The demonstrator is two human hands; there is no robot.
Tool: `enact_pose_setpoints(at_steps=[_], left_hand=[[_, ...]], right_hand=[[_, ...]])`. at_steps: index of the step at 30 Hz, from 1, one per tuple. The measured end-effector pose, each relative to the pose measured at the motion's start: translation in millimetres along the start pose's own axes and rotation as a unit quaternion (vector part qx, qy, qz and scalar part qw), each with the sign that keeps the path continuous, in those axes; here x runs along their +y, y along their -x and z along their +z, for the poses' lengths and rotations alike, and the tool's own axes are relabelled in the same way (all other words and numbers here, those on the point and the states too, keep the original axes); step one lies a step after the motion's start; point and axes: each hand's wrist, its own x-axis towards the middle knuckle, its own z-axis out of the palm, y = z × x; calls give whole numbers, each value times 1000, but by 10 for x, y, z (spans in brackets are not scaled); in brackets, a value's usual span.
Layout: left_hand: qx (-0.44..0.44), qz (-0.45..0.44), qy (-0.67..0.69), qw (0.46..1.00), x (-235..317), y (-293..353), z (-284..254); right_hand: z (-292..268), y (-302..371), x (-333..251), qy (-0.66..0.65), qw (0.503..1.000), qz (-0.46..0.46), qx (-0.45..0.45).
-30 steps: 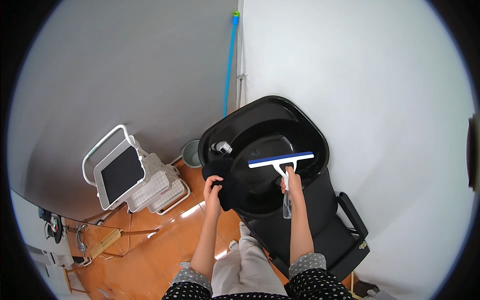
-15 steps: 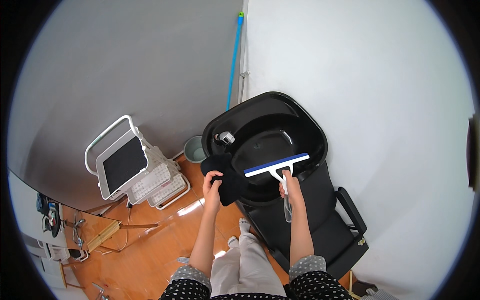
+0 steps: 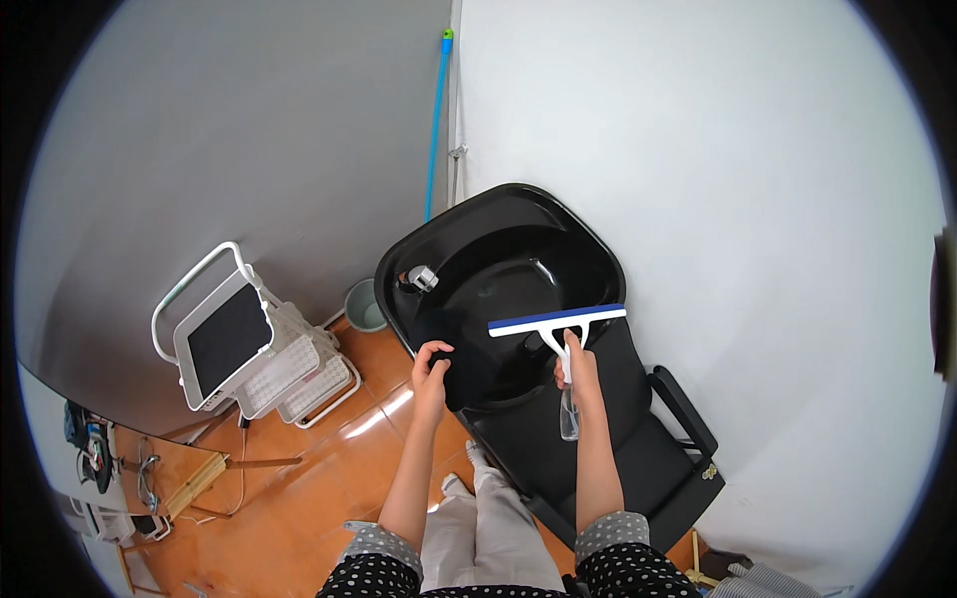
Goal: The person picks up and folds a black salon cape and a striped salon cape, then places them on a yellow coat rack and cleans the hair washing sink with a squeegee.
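Note:
In my right hand (image 3: 580, 377) is a spray squeegee (image 3: 546, 324) with a white frame, a blue blade and a clear bottle below the grip. My fingers wrap round its handle, and the blade lies almost level over the near part of a black wash basin (image 3: 391, 267). A black cloth (image 3: 463, 377) hangs from the closed fingers of my left hand (image 3: 431, 382), by the basin's near left rim. Against the black basin the cloth's outline is hard to make out. A chrome tap (image 3: 424, 278) sits at the basin's left side.
Joined to the basin is a black chair (image 3: 628, 439) with an armrest (image 3: 683, 411). On the left stand a white tiered trolley (image 3: 207, 384) and a grey bucket (image 3: 365, 307). A blue pole (image 3: 437, 130) leans in the wall corner. Orange tiles (image 3: 339, 478) cover the floor.
The basin, chair and trolley have shifted left in the view. The squeegee's blade has turned from a slant to nearly level. Both hands keep their hold.

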Motion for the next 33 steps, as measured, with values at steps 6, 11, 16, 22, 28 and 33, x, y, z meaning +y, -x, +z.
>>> enact_pose_setpoints(at_steps=[6, 11, 16, 22, 28, 33], left_hand=[[-69, 11, -87, 994, -76, -1, 164], [-128, -11, -52, 990, -53, 34, 366], [-244, -28, -229, 942, -124, 11, 474], [-233, -124, -15, 964, -150, -122, 481], [-175, -122, -18, 977, -120, -238, 326], [-175, -128, 20, 976, -224, -434, 316]], right_hand=[[-64, -86, -128, -19, 999, -26, -1], [211, 76, -420, -62, 991, -1, -117], [721, 157, -602, -48, 957, -92, -270], [1040, -84, -437, 44, 934, -256, -247], [779, -502, 40, 93, 958, -250, -109], [760, -840, 687, -82, 965, 101, -227]])
